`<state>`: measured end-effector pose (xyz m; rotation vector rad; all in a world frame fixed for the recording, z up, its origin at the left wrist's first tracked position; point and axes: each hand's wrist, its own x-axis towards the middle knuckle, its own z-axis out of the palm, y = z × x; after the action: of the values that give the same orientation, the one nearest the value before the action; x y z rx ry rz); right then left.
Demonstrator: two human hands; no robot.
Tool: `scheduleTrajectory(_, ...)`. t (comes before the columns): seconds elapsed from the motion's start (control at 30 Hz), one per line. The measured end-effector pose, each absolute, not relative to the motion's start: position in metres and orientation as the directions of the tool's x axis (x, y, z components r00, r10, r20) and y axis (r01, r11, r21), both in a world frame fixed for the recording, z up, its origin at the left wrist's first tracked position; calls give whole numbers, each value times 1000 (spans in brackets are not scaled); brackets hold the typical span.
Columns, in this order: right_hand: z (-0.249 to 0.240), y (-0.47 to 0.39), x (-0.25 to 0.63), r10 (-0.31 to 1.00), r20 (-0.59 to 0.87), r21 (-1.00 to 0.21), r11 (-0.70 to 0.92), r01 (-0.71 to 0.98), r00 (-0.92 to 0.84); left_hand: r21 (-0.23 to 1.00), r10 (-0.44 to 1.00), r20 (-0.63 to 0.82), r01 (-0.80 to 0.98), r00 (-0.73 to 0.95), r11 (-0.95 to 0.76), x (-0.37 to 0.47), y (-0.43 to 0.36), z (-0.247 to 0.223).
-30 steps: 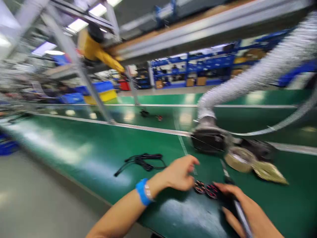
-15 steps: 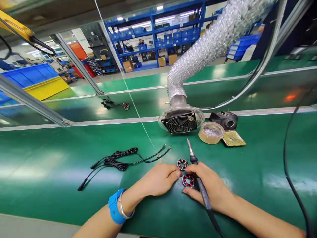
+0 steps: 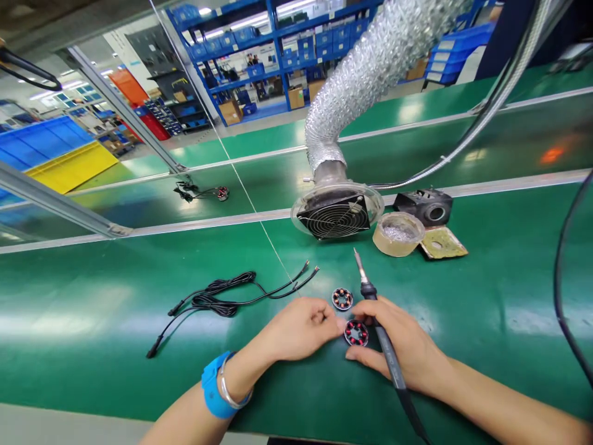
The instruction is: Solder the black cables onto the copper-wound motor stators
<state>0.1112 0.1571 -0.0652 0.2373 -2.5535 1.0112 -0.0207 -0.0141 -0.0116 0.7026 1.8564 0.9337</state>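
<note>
My right hand (image 3: pixel 405 346) is closed around a soldering iron (image 3: pixel 389 355), whose tip points away from me toward the fan. The same hand's thumb and forefinger reach round a small ring-shaped coil core with red windings (image 3: pixel 356 334). My left hand (image 3: pixel 308 327) has its fingers curled together in a pinch, the fingertips at the left edge of the red-wound core; whether something is between them is hidden. Just beyond lies a second ring-shaped core with copper-coloured windings (image 3: pixel 342 299), flat on the green bench (image 3: pixel 259 395). A blue strap (image 3: pixel 217 386) circles my left wrist.
Black cables (image 3: pixel 215 301) with bared ends lie coiled to the left. Ahead stand a fume extractor fan (image 3: pixel 336 217) on a foil duct, a round tub (image 3: pixel 398 235), a yellow sponge (image 3: pixel 442 242) and a black holder (image 3: pixel 425 207). A dark cord (image 3: pixel 563 296) hangs at right.
The view has shifted slightly. My left fingertips have come closer to the red-wound core and away from the copper-wound one. My right hand still holds the soldering iron.
</note>
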Motion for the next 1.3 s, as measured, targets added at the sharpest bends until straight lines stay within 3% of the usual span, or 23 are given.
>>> scheduleTrajectory(0.1,-66,158,111,-20,420,-617,727,-302,-907,811,779,-478,137,-406,569,-14,-12,-12)
scheduleTrajectory(0.27,-65,158,111,10,410,-620,736,-271,-912,855,773,-517,-176,-369,488,-22,-13,-9)
scheduleTrajectory(0.33,-65,158,111,19,405,-623,737,-261,-914,855,765,-510,-129,-394,503,-25,-15,-7)
scheduleTrajectory(0.43,-65,157,110,15,428,-609,743,-276,-904,811,775,-467,143,-426,567,-21,-17,-7)
scheduleTrajectory(0.5,-66,157,110,5,439,-597,749,-287,-899,780,781,-472,220,-409,586,-15,-16,-9)
scheduleTrajectory(0.7,-67,158,111,0,437,-603,741,-294,-899,797,773,-594,-26,-222,604,-15,-17,-10)
scheduleTrajectory(0.9,-66,157,112,-40,418,-615,723,-315,-908,790,757,-474,163,-449,591,-14,-14,-15)
scheduleTrajectory(1.1,-67,159,114,-14,403,-621,730,-285,-915,871,774,-464,-64,-431,487,-24,-14,-11)
scheduleTrajectory(1.2,-65,161,115,2,393,-631,728,-268,-920,874,815,-373,128,-443,469,-44,-32,5)
scheduleTrajectory(1.3,-64,166,116,17,369,-640,730,-241,-929,675,774,-258,465,-578,573,-65,-47,12)
